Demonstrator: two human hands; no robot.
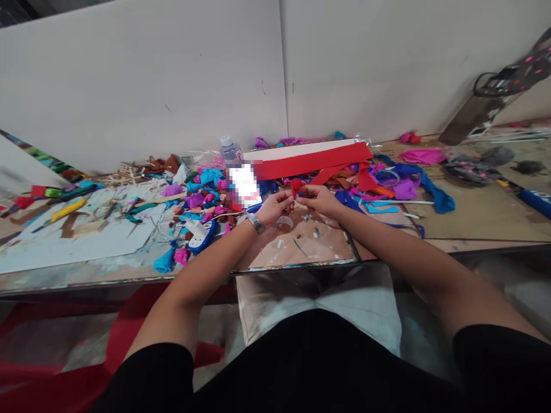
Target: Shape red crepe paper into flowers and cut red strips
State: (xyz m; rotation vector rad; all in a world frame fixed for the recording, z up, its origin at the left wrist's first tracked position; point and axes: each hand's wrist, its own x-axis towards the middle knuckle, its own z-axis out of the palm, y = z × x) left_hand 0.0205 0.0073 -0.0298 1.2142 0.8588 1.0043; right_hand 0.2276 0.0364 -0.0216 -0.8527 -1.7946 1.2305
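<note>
Both hands meet over the middle of the table, pinching a small red crepe paper flower (296, 186). My left hand (276, 207), with a metal watch (255, 222) at its wrist, is closed at the flower's lower end. From the other side my right hand (319, 201) is closed on it too; the fingertips partly hide the piece. Behind the hands lies a long red paper strip (310, 161), with cut red pieces (366, 176) at its right end. A lit phone (244, 184), its screen blurred out, leans near my left hand.
Several crumpled paper pieces (210, 176) crowd the left. A plastic bottle (231, 150) stands behind the phone. A blue-and-white power strip (202, 237) lies near the front edge. Blue and purple paper strips (407, 186) lie right, beside a cardboard sheet (473, 221). A white wall (172, 80) rises behind.
</note>
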